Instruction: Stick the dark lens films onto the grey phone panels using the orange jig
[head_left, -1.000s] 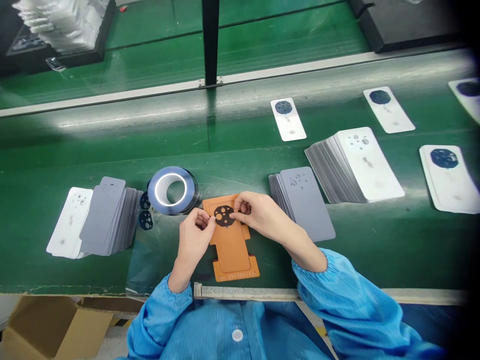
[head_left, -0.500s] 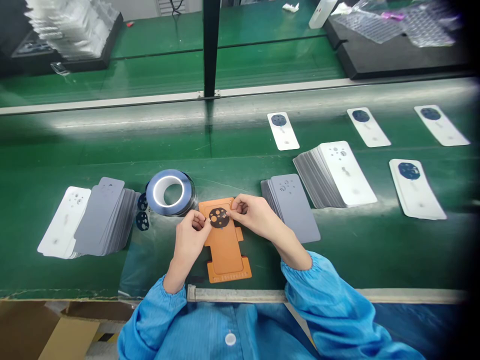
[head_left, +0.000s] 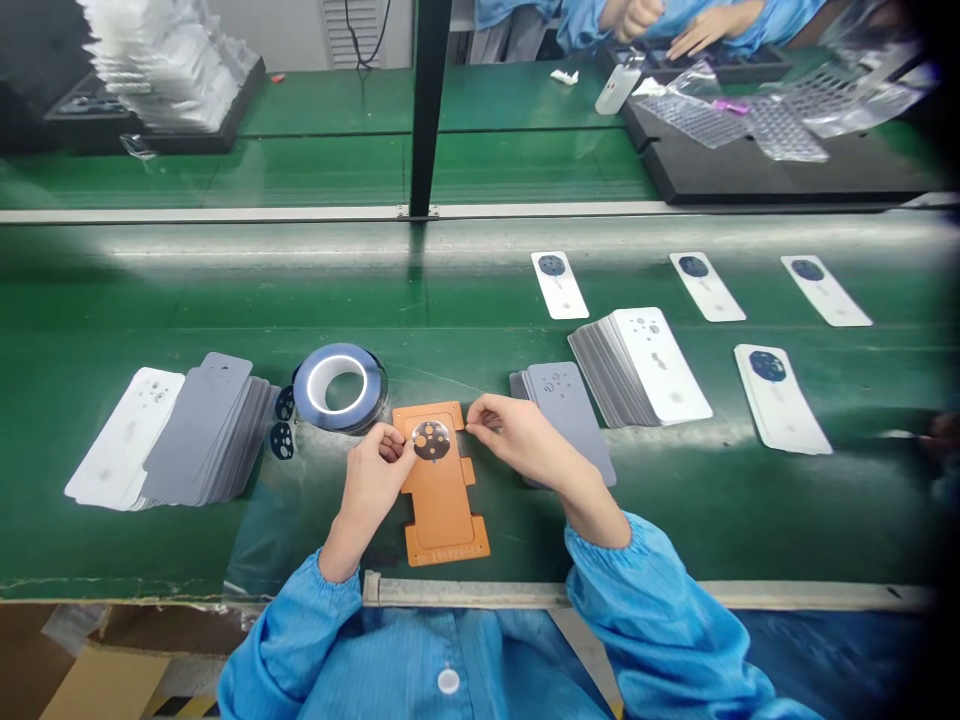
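An orange jig plate (head_left: pixel 444 505) with notched edges lies on the green bench in front of me. Near its top is a thin round black sticker (head_left: pixel 432 440) with several holes, looking glossy. My left hand (head_left: pixel 377 475) pinches at the sticker's left edge. Just past the jig's upper right edge, my right hand (head_left: pixel 525 440) has thumb and forefinger pressed together, apart from the sticker; anything between them is too small to make out. Left of the jig stands a roll of blue-edged tape (head_left: pixel 306 388), with black sticker pieces (head_left: pixel 282 441) beside it.
Fanned grey panels (head_left: pixel 199 430) and white panels (head_left: pixel 112 445) lie at left. More grey panels (head_left: pixel 566 410) and white panels (head_left: pixel 660 370) are fanned at right. White panels with dark discs (head_left: pixel 787 410) lie farther right. Across the divider (head_left: pixel 424 120), a co-worker's hands (head_left: pixel 705 30) show.
My right hand has moved right, off the black sticker, while my left stays at its edge. The sticker now looks shinier. My view has tilted up, bringing in a co-worker's hands.
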